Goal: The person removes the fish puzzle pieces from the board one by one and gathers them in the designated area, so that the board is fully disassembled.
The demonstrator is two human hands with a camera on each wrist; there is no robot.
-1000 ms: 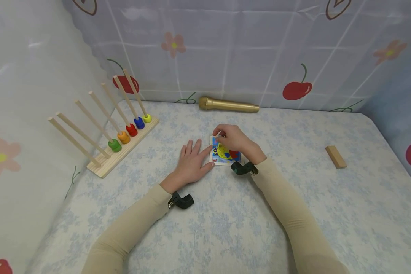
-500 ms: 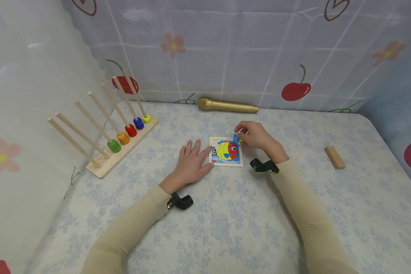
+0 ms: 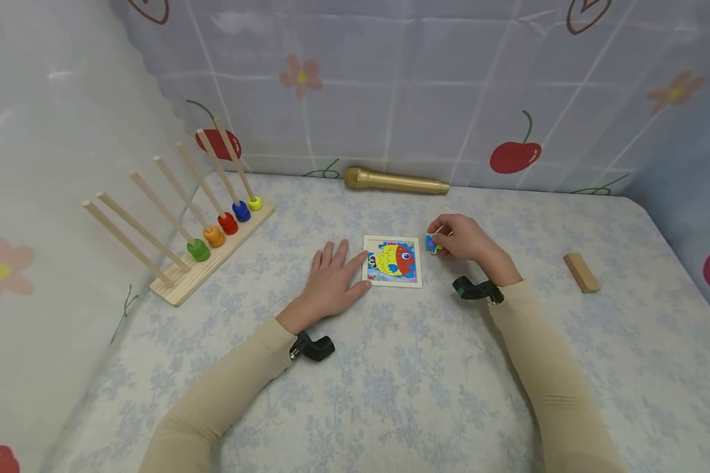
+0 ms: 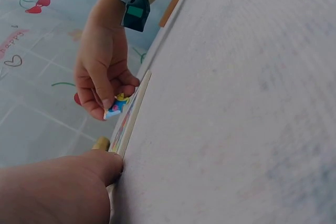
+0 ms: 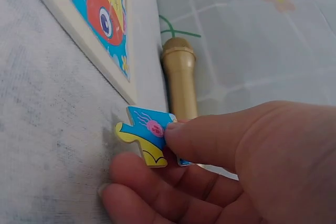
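Note:
A square fish puzzle (image 3: 392, 284) in a pale wooden frame lies on the table. Its upper left corner shows bare board. My left hand (image 3: 330, 284) lies flat with spread fingers, its thumb and index fingertip touching the frame's left edge. Just right of the frame, my right hand (image 3: 464, 238) pinches a jigsaw piece (image 5: 147, 132) between thumb and fingers. The piece is blue and yellow with a pink jellyfish. Behind it, under the thumb, another blue edge shows; I cannot tell if that is a second piece. The left wrist view shows the piece (image 4: 115, 109) held above the table.
At the left stands a wooden peg rack (image 3: 180, 295) with tall pegs and coloured rings. A gold microphone (image 3: 396, 182) lies along the back edge. A wooden block (image 3: 582, 272) lies at the right. Patterned curtain hangs behind the table.
My right hand has moved from over the puzzle's upper left to the right, off the frame, carrying the jigsaw piece. My left hand has stayed in place.

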